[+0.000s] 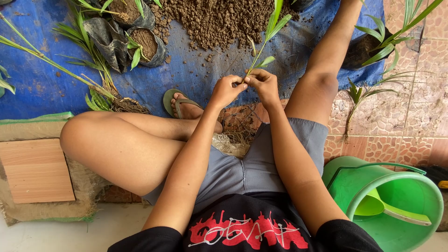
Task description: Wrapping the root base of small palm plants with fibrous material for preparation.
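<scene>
Spread over a patterned tile floor (401, 116), a blue tarp (42, 88) is carrying a heap of loose brown soil (214, 21) along its far edge. At the tarp's near edge, the fingertips of both hands are pressing together around the base of a thin green seedling (266, 44), whose stem is rising tilted toward the soil heap with narrow leaves fanning at the top. The left hand (227, 90) is pinching the stem from one side, fingers curled; the right hand (264, 85) is touching it knuckle to knuckle, pinching the same spot. Below the hands, a tangle of pale roots (235, 133) is lying between the person's legs. Black nursery bags (135, 35) filled with soil and small plants are sitting toward the tarp's far left corner. A green bucket (396, 205) holding a green scoop (387, 210) is standing on the floor beside the right leg.
</scene>
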